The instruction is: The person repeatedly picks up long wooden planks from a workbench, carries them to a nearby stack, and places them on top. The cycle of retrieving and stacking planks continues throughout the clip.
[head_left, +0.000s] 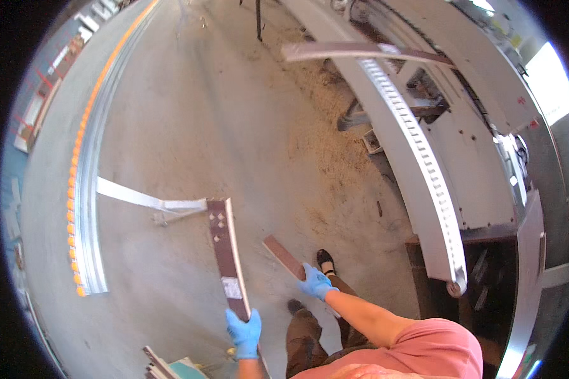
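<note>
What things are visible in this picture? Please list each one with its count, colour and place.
long dark brown board with white edge: 1, brown, centre, held by left hand
short brown flat strip: 1, brown, centre, held by right hand
brown board on the machine: 1, brown, top
white toothed machine rail: 1, white, right
curved metal floor rail with orange rollers: 1, silver and orange, left
sawdust on concrete floor: tan, centre right
black shoes: 2, lower centre
left hand: 1, blue glove
right hand: 1, blue glove
</note>
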{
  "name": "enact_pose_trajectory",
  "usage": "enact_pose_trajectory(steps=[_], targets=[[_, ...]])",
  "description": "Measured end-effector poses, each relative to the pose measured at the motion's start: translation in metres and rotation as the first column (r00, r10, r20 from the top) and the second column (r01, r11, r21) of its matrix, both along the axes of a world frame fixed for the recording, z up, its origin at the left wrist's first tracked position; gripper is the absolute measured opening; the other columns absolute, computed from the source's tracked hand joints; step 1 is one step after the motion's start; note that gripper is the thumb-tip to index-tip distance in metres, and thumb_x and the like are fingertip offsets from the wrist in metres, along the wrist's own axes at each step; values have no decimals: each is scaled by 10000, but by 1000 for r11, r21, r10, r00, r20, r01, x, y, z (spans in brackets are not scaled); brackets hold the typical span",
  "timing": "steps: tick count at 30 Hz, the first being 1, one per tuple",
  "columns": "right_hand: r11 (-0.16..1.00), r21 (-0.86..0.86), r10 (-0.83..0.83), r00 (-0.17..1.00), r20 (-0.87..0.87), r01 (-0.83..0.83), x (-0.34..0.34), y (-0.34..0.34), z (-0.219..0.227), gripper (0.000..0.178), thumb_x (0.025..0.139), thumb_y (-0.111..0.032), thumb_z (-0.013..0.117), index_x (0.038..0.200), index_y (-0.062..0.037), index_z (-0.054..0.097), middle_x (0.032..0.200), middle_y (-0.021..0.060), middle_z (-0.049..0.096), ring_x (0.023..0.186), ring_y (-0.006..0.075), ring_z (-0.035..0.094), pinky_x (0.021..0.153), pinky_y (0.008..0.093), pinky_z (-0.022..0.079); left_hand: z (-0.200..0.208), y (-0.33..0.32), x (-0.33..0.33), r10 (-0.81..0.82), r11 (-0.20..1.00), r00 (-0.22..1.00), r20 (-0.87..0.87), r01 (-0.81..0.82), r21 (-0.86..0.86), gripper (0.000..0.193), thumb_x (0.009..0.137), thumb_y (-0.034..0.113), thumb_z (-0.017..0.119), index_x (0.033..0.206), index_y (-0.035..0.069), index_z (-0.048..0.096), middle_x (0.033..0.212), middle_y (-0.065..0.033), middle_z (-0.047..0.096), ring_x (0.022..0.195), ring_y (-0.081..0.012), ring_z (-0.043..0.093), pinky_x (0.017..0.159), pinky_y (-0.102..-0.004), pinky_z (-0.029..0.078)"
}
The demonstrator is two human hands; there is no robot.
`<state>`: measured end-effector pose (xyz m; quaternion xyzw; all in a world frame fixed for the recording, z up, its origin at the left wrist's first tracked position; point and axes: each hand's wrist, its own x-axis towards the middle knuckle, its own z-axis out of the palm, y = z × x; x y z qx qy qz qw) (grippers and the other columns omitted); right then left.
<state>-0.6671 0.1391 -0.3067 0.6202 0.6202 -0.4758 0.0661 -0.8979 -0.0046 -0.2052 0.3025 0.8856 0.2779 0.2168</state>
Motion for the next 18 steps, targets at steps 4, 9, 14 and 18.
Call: enact_pose_trajectory(steps=[4,9,14,18], targets=[[998,-27,56,991,-120,-59,16,-59,144,772,854,-528,694,1431,-49,510,1342,284,643,1240,460,626,1048,519,491,124,61,16,-229,961,972,-47,233,150,472,828,275,780,1174,2,612,1037,-268,703,944,-470,700,805,-536,548],[962,43,274,954,-121,-271,97,-107,276,620,872,-520,695,1270,-57,585,1230,239,687,1158,435,659,966,521,515,229,163,77,-549,749,774,-315,623,226,563,851,198,741,1368,45,578,1208,-251,683,1060,-443,696,889,-522,570],[957,157,249,968,-10,-244,239,-151,356,541,853,-478,698,1192,-65,609,1146,225,697,1100,418,677,932,518,533,290,234,151,-667,502,513,-541,845,182,677,816,207,770,1426,28,539,1348,-245,633,1143,-448,670,971,-517,549],[958,285,-63,994,90,35,376,-202,363,543,822,-443,724,1195,-69,598,1164,229,693,1107,426,672,952,508,537,306,278,241,-711,372,279,-646,928,-8,776,795,265,786,1476,23,503,1545,-238,501,1202,-450,655,1018,-513,540]])
